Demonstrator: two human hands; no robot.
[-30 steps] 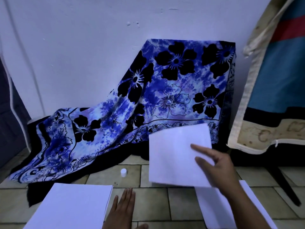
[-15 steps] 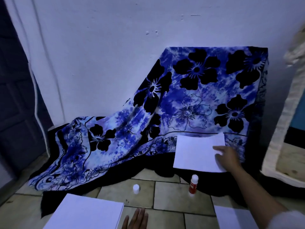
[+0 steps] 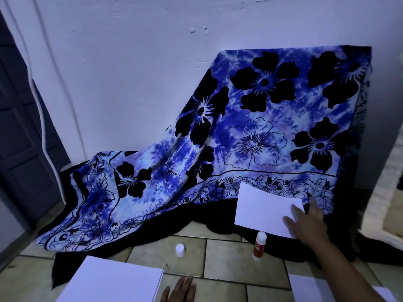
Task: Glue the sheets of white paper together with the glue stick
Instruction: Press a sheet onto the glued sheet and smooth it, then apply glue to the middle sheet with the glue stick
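A white sheet of paper (image 3: 261,209) lies far out against the foot of the draped cloth, and my right hand (image 3: 309,223) rests on its right edge with fingers spread flat. The red glue stick (image 3: 259,245) stands upright on the floor tiles just in front of that sheet, uncapped. Its white cap (image 3: 180,250) sits alone to the left. A stack of white paper (image 3: 113,280) lies at the lower left. My left hand (image 3: 181,290) lies flat on the tiles beside the stack. More white sheets (image 3: 309,288) show at the lower right under my forearm.
A blue and black flowered cloth (image 3: 250,131) hangs over something against the white wall and spills onto the tiled floor (image 3: 222,258). A dark door (image 3: 17,131) stands at the left. A pale object's edge (image 3: 383,192) sits at the far right.
My right hand carried the sheet away from me and set it down against the cloth. The glue stick came into view behind it. The view shifted left.
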